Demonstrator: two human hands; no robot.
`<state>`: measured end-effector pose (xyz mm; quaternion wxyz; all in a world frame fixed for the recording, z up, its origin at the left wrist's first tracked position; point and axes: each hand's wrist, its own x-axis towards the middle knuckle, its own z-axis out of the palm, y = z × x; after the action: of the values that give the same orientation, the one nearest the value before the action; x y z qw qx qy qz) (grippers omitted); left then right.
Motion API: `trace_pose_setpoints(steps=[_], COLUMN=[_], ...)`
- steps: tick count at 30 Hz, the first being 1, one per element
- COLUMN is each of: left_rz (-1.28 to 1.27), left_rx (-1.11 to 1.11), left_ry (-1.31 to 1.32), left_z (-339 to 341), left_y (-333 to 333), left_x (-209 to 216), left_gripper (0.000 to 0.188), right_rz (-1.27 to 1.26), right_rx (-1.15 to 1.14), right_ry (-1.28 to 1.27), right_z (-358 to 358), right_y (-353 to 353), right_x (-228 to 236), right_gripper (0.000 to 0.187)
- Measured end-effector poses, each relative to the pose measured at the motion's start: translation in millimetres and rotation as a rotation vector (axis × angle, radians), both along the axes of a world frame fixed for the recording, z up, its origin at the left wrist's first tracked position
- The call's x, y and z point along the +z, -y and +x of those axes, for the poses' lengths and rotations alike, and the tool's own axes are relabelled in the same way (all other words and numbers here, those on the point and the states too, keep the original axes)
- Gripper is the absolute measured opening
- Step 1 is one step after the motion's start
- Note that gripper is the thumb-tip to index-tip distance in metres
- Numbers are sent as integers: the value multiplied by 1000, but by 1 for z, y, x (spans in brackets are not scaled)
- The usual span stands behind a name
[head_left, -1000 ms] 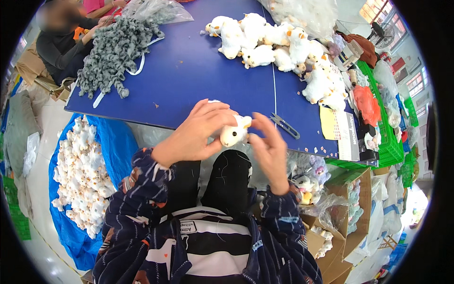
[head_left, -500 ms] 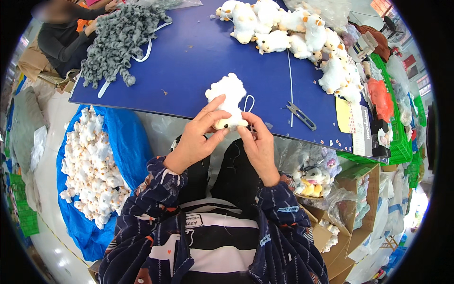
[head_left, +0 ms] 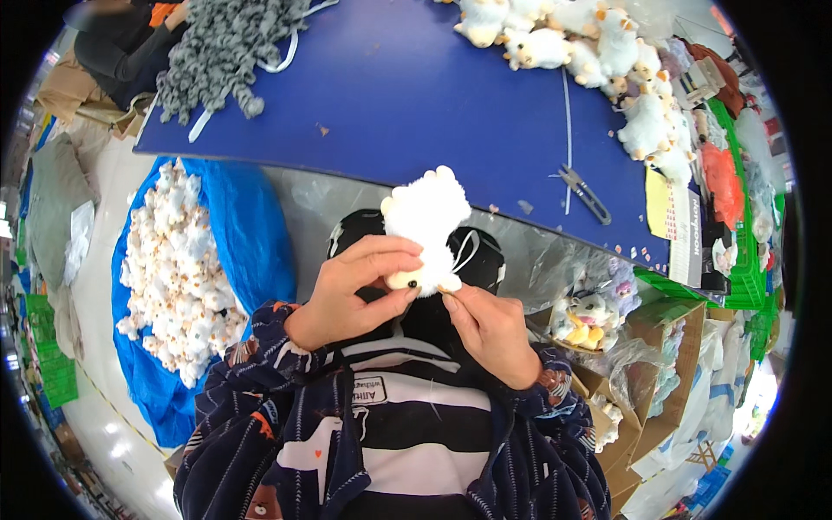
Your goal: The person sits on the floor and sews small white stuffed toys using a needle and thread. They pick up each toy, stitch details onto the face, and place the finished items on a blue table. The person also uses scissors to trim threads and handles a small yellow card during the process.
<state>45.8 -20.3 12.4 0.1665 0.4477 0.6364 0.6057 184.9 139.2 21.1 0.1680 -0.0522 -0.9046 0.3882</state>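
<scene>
A small white plush animal [head_left: 426, 217] with a black eye and a white cord loop hangs over my lap, its head toward me. My left hand [head_left: 360, 282] is closed around the head, thumb and fingers on either side of the face. The fingertips of my right hand [head_left: 494, 329] pinch at the ear on the head's right side; a small part of the ear is hidden by them. On the blue table [head_left: 364, 95], to the right, lie thread snips [head_left: 587, 196], apart from both hands.
Several finished-looking white plush animals [head_left: 646, 121] are heaped at the table's right. Grey curly plush pieces [head_left: 221, 52] lie at its left, near another person's sleeve [head_left: 130, 65]. Left of me stands a blue bag [head_left: 251, 234] of small white plush pieces; right, a cardboard box [head_left: 676, 373].
Both hands have drawn the plush animal back from the table edge to above my lap. My right fingers now pinch at the ear. The view has shifted slightly.
</scene>
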Motion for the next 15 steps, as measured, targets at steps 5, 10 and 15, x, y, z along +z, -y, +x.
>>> trace_pose_setpoints(steps=[5,10,15], left_rz=[-174,-166,-177], left_rx=[-20,-18,-15], left_ry=[293,506,474], left_z=[32,53,60], left_y=[41,51,55], left_x=[-14,-44,-53], left_gripper=[31,30,30], right_rz=[-174,-173,-104], right_rx=[170,160,153], right_ry=[123,274,266], right_z=[22,31,39], right_y=[15,25,33], right_x=[-7,-22,-29], right_gripper=[20,17,16])
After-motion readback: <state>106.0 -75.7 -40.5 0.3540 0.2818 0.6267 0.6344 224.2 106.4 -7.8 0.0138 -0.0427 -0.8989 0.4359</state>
